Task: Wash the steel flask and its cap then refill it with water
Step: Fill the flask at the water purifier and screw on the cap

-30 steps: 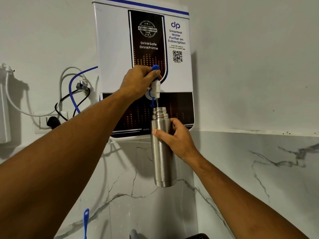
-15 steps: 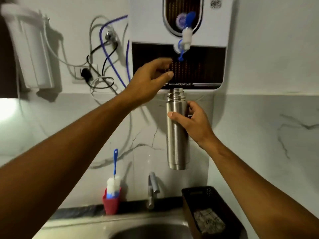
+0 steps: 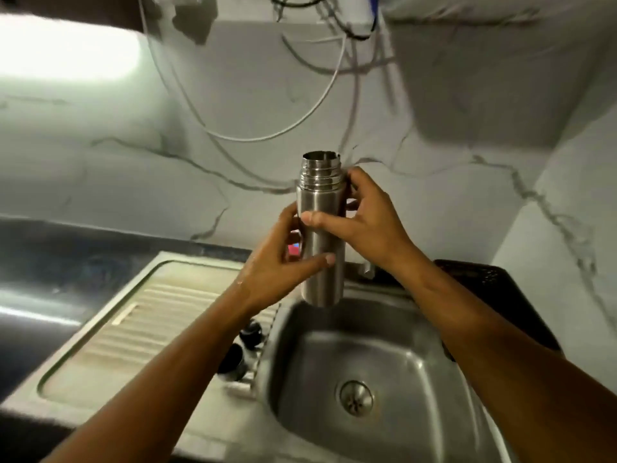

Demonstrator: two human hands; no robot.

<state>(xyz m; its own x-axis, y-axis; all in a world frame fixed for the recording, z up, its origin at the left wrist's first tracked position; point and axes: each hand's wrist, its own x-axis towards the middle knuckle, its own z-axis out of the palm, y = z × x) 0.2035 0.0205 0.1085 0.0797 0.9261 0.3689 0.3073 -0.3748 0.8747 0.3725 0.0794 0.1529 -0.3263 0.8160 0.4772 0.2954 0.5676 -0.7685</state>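
Observation:
The steel flask is upright and uncapped, held in the air above the back edge of the sink basin. My right hand grips its upper body just under the threaded neck. My left hand wraps around its middle from the left, thumb across the front. Two dark cap parts lie on the draining board beside the basin, partly hidden by my left forearm.
A ribbed steel draining board lies to the left of the basin. A black basket stands at the right behind my right arm. Cables and hoses hang on the marble wall above. The drain sits in the basin floor.
The view dropped from the water purifier to the sink. My right hand lowered the flask away from the tap, and my left hand left the tap and took hold of the flask.

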